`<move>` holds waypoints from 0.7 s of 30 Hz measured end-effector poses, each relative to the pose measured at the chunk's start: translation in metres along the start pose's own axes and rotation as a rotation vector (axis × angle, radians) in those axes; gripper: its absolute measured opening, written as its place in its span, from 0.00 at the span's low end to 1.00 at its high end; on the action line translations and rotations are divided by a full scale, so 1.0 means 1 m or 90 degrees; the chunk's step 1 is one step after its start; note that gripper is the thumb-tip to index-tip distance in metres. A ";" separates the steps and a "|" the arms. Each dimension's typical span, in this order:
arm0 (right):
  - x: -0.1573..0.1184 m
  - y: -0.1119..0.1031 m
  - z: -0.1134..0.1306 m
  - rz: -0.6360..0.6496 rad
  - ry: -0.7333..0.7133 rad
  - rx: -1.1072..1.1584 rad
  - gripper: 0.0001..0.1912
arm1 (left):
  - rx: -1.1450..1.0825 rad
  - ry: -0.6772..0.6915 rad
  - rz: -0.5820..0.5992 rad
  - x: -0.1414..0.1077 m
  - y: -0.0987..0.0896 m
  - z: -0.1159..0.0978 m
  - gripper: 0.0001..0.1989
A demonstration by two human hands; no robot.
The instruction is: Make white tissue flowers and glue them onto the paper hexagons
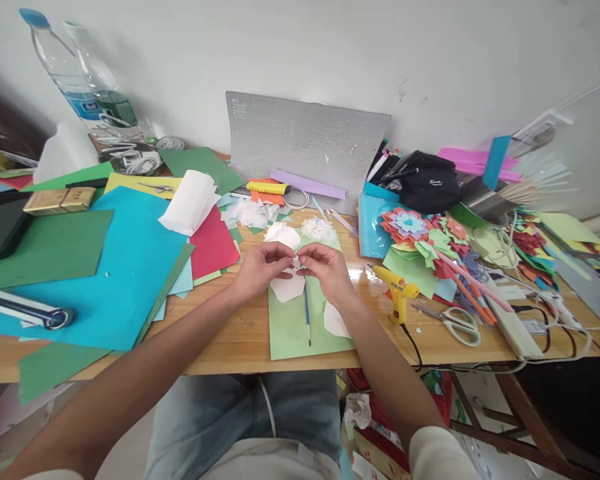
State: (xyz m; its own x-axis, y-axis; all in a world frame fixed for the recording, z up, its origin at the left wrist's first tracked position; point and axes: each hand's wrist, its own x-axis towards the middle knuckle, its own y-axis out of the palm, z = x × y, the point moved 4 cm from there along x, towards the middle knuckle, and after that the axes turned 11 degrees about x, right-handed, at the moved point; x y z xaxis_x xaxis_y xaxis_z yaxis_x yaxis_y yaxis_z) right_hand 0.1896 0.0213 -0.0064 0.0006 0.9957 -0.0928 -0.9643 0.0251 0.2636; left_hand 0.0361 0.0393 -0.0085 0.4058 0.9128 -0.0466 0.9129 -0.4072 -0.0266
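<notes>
a pale wall rises behind a cluttered wooden table, and a grey cutting mat leans against it at upper centre. from where i stand, both hands meet near the middle of the frame. the left hand has its thumb and fingertips pinched together on a small white paper piece, and the right hand pinches it from the other side, fingers curled in close. the fingertips cover much of that piece, so i can't make out its full shape.

it's held above a light green sheet at lower centre, where a blue paintbrush lies with its bristles towards the table's front edge. a white cutout lies on the sheet too, partly hidden by the right forearm, and a ruffled white paper cluster sits just beyond the hands.

over to the right of centre there's a yellow glue gun, with open-handled scissors near it and layered paper flowers above. on the left, a big blue sheet spreads over green ones, a stapler resting by its left side. a red sheet lies between it and the hands, and two plastic bottles stand at upper left.
</notes>
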 end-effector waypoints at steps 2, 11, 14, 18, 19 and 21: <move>-0.001 0.000 0.001 0.005 0.015 0.023 0.09 | 0.020 0.029 -0.016 -0.001 0.000 -0.001 0.09; 0.001 -0.003 -0.003 0.018 0.037 0.056 0.13 | 0.194 0.113 -0.084 -0.003 -0.001 0.001 0.09; 0.001 -0.002 -0.005 0.015 0.046 0.059 0.14 | 0.223 0.129 -0.093 -0.004 -0.002 0.000 0.09; 0.001 -0.001 -0.006 0.004 0.066 0.071 0.15 | 0.259 0.145 -0.095 -0.005 -0.001 -0.006 0.08; 0.002 -0.001 -0.006 0.002 0.069 0.073 0.15 | 0.264 0.150 -0.095 -0.005 -0.001 -0.007 0.08; 0.002 -0.002 -0.007 -0.002 0.073 0.070 0.15 | 0.270 0.160 -0.089 -0.006 -0.001 -0.009 0.08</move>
State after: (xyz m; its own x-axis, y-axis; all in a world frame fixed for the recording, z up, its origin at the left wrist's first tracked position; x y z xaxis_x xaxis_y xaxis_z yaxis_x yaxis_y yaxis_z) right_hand 0.1892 0.0228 -0.0142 -0.0320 0.9791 -0.2008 -0.9297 0.0447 0.3656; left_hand 0.0334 0.0343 0.0008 0.3266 0.9175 0.2270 0.8828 -0.2104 -0.4200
